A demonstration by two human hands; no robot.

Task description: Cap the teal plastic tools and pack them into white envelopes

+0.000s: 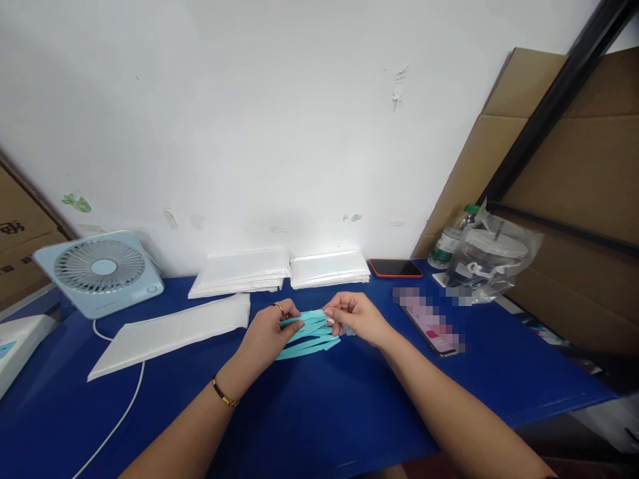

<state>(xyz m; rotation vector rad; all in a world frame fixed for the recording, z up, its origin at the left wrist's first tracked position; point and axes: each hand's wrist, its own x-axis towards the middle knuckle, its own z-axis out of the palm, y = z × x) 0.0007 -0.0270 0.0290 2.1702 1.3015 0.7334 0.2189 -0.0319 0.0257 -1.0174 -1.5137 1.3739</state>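
Blue table [319, 412] against white wall. Left hand [267, 332] and right hand [357, 316] both pinch a bundle of teal strips [312, 332] between them, just above table centre, white packets [239, 273] behind.

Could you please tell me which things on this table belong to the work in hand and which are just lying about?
In hand: teal strips, held by left hand and right hand.

Lying about: fan, white packets, red phone, bottle, bagged cup.

Matt teal strips [309, 332], smooth blue table [324, 412], glossy white packets [172, 332], pale plastic fan [100, 271], brown cardboard [564, 193]
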